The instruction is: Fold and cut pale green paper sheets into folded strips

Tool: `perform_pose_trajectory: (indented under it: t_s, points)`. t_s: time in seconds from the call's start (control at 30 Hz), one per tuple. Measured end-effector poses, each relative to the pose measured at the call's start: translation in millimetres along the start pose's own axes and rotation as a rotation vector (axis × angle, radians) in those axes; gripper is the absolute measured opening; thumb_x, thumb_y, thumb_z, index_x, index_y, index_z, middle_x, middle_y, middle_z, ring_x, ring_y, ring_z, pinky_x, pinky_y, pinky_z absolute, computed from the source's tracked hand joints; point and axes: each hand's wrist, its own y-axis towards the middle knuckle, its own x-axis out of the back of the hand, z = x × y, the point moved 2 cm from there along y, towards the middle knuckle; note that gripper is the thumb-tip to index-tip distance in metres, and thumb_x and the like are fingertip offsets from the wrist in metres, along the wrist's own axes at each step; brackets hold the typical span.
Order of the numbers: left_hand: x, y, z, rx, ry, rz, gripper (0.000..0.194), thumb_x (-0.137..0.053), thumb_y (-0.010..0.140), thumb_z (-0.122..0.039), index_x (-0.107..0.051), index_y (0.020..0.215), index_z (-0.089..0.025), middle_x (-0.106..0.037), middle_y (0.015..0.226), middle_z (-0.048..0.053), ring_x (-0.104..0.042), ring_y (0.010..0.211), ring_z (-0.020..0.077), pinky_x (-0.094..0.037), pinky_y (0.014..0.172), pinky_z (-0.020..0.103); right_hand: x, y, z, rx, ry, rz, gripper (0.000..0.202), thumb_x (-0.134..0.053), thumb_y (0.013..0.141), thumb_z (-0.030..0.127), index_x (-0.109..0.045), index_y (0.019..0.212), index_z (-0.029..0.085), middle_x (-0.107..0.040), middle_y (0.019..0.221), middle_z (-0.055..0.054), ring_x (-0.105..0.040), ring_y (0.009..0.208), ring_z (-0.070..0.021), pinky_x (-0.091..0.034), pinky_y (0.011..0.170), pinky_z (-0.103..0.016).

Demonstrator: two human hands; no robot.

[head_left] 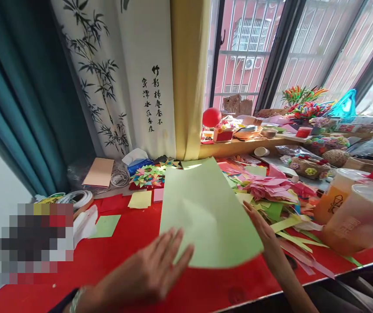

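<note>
A large sheet of light green paper [202, 204] lies on the red table, its near edge curling up slightly and a faint crease across its middle. My left hand [156, 263] is over the sheet's near left corner, palm down with fingers stretched out. Along the right edge of the paper, my right hand [263, 226] stands on its side, fingers extended towards the far end. Neither hand grips anything; whether the left fingers touch the sheet is hard to tell.
Paper strips and scraps [274, 191] heap up on the right, beside plastic drink cups [359, 217]. A small green square [105, 226] and a yellow square [139, 199] lie left of the sheet. Behind is a pile of folded coloured paper pieces [152, 176].
</note>
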Motion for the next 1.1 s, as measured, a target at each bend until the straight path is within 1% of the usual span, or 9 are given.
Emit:
perform_pose_trajectory:
  t_s: [0.1,0.2,0.27,0.5,0.67,0.77,0.87,1.0,1.1]
  points:
    - [11.7,-21.5,-54.1,-0.044,0.012,0.058,0.033,-0.039,0.092,-0.022,-0.054,0.122,-0.015,-0.068,0.108,0.009,-0.065,0.094,0.0218,-0.053,0.078,0.031,4.2,-45.4,1.1,-0.090,0.070,0.122,0.050,-0.027,0.093,0.047,-0.040,0.135,0.023,-0.054,0.128,-0.012,-0.059,0.108,-0.0231,-0.052,0.086,-0.038]
    - [7.9,-34.9,-85.1,-0.043,-0.001,0.050,0.031,-0.042,0.092,-0.021,-0.055,0.120,-0.024,-0.072,0.098,0.000,-0.068,0.083,0.0160,-0.055,0.068,0.024,0.7,-82.2,2.9,0.056,-0.309,0.339,0.049,-0.045,0.086,0.048,-0.053,0.126,0.021,-0.052,0.129,-0.010,-0.050,0.118,-0.0269,-0.044,0.096,-0.045]
    - [4.4,-40.3,-91.8,-0.023,-0.103,0.028,0.033,-0.045,0.091,-0.018,-0.053,0.122,-0.025,-0.072,0.095,-0.001,-0.068,0.080,0.0150,-0.054,0.068,0.023,-0.9,-95.0,4.1,0.182,-0.522,0.501,0.050,-0.047,0.085,0.047,-0.050,0.129,0.022,-0.045,0.135,-0.007,-0.040,0.126,-0.0284,-0.037,0.101,-0.049]
    - [2.0,-59.8,-62.4,0.164,-0.908,0.062,0.022,-0.041,0.092,-0.017,-0.058,0.105,-0.019,-0.069,0.104,0.004,-0.058,0.105,0.0158,-0.041,0.097,0.027,-0.6,-92.3,12.5,0.295,-0.663,0.789,0.052,-0.037,0.091,0.045,-0.030,0.140,0.029,-0.029,0.144,-0.002,-0.022,0.133,-0.0268,-0.024,0.105,-0.056]
    - [-9.7,-65.0,-35.2,0.420,-1.416,0.251,0.024,-0.038,0.093,-0.025,-0.062,0.097,-0.022,-0.069,0.097,0.004,-0.059,0.099,0.0161,-0.044,0.087,0.025,-15.8,-93.8,30.3,0.293,-0.627,0.872,0.050,-0.034,0.092,0.044,-0.025,0.140,0.032,-0.030,0.143,-0.002,-0.022,0.134,-0.0279,-0.013,0.102,-0.066]
    - [-31.5,-51.0,-15.1,0.663,-1.423,0.385,0.030,-0.044,0.091,-0.036,-0.061,0.074,-0.017,-0.061,0.069,-0.001,-0.056,0.065,0.0120,-0.042,0.060,0.020,-24.3,-96.8,38.8,0.341,-0.625,0.864,0.050,-0.036,0.092,0.041,-0.025,0.140,0.032,-0.031,0.143,-0.002,-0.021,0.134,-0.0291,-0.014,0.101,-0.067]
    - [-62.0,-25.9,1.1,0.678,-1.325,0.412,0.038,-0.045,0.088,-0.043,-0.055,0.064,-0.016,-0.050,0.059,-0.003,-0.048,0.058,0.0109,-0.035,0.054,0.020,-29.7,-99.8,39.2,0.398,-0.638,0.856,0.051,-0.040,0.091,0.033,-0.026,0.140,0.033,-0.030,0.143,-0.001,-0.020,0.134,-0.0293,-0.016,0.101,-0.066]
    - [-100.7,4.0,10.2,0.613,-1.259,0.427,0.028,-0.044,0.088,-0.041,-0.061,0.091,-0.018,-0.062,0.085,0.003,-0.056,0.079,0.0174,-0.039,0.069,0.024,-30.8,-99.2,30.2,0.378,-0.645,0.812,0.052,-0.037,0.086,0.013,-0.037,0.136,0.029,-0.025,0.145,-0.003,-0.022,0.134,-0.0289,-0.017,0.102,-0.064]
    - [-117.3,15.1,9.8,0.599,-1.260,0.448,0.037,-0.053,0.084,-0.040,-0.054,0.115,-0.020,-0.063,0.100,0.006,-0.057,0.089,0.0212,-0.041,0.075,0.028,-23.0,-92.3,27.7,0.235,-0.531,0.643,0.049,-0.030,0.091,0.016,-0.030,0.140,0.025,-0.028,0.144,-0.005,-0.026,0.133,-0.0227,-0.026,0.105,-0.052]
